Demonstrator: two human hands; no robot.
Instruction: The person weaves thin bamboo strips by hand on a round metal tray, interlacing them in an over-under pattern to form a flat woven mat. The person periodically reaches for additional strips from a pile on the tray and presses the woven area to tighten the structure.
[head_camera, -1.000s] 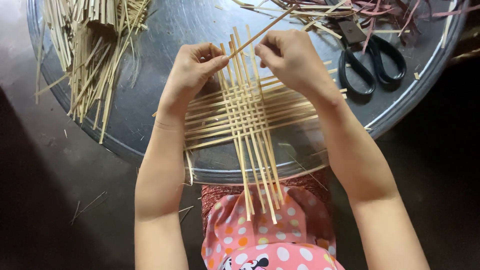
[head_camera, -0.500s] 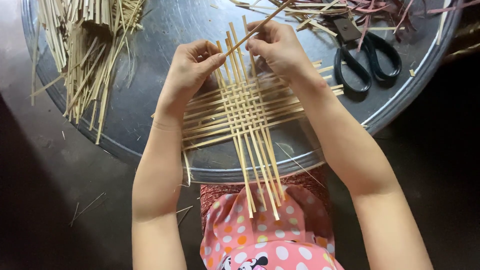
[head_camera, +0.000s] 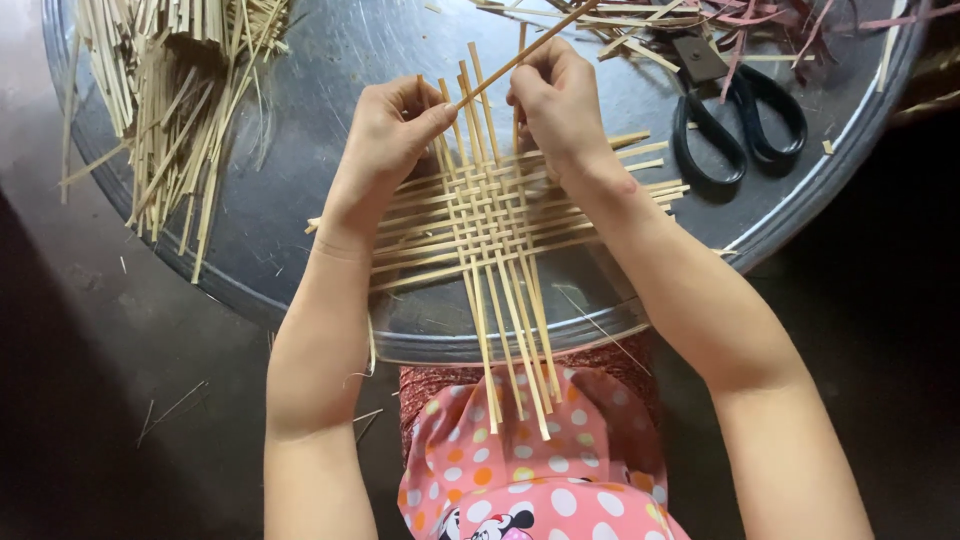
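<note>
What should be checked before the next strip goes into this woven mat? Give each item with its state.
1. Left hand pinches the loose strip: ok.
2. Right hand rests on the woven mat at its far edge: ok.
3. Mat lies flat on the metal tray: ok.
4. Scissors lie apart from both hands: ok.
5. Spare strips piled on the tray's left: ok.
6. Strip's tip threaded under a crossing strip: cannot tell.
</note>
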